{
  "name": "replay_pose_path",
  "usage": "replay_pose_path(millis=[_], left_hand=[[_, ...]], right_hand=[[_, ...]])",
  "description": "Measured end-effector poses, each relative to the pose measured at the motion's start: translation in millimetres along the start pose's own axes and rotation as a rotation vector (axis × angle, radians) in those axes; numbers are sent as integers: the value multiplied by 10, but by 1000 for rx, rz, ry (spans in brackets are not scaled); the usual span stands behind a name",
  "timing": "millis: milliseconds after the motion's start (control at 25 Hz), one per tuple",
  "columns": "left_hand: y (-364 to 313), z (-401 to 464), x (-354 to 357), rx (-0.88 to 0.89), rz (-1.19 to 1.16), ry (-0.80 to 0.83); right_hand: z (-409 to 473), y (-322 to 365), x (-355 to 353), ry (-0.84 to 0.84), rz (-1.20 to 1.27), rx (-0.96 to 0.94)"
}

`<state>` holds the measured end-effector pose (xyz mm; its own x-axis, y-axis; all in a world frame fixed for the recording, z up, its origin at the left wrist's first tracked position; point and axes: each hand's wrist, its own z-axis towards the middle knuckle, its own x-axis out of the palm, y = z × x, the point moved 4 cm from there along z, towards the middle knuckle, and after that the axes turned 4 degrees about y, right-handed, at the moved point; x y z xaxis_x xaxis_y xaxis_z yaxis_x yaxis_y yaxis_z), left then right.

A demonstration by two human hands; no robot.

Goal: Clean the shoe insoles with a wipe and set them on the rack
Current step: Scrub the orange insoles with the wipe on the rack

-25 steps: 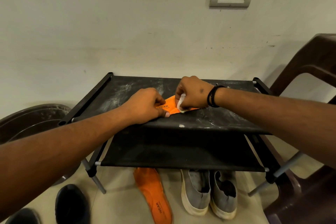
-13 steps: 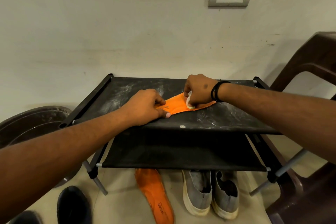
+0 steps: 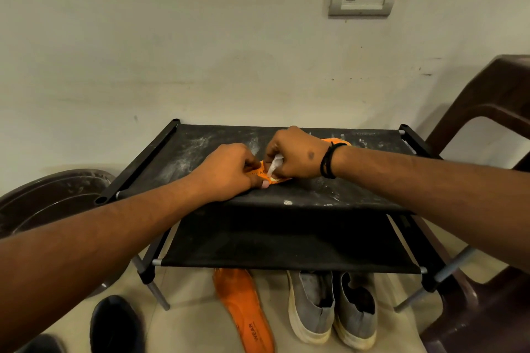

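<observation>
Wiping goes on at the middle of the rack's [image 3: 200, 149] dusty top shelf, where an orange insole [image 3: 337, 141] lies flat. The left hand [image 3: 226, 173] pins its near end with curled fingers; the right hand [image 3: 295, 156] is clenched round a white wipe [image 3: 274, 165] pressed on it. The insole looks light, thin and bendy, probably foam, so it wants holding at one end while rubbed. A second insole [image 3: 243, 309] waits on the floor below the front edge.

Both forearms reach forward and converge. Left hand [image 3: 229, 172]: fingers curled, knuckles up, thumb tip pressed down. Right hand [image 3: 295, 153]: fist-like, knuckles up, fingers pinched tight, nearly touching the left. Black band on right wrist.
</observation>
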<state>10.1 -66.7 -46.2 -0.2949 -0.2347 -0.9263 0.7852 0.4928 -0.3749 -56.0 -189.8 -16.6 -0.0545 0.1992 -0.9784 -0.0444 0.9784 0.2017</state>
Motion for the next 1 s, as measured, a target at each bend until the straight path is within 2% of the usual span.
replay_pose_path(millis=[240, 640, 800, 920, 1000], left_hand=[[4, 13, 17, 10, 31, -13], [35, 1, 16, -4, 22, -42], [14, -7, -2, -20, 12, -76], [6, -20, -29, -21, 36, -130], [6, -23, -30, -16, 46, -141]], right_hand=[[-37, -274, -104, 117, -230, 105], [26, 3, 8, -14, 107, 2], [19, -276, -127, 108, -80, 114], [9, -299, -337, -55, 101, 82], [15, -261, -413, -164, 121, 45]])
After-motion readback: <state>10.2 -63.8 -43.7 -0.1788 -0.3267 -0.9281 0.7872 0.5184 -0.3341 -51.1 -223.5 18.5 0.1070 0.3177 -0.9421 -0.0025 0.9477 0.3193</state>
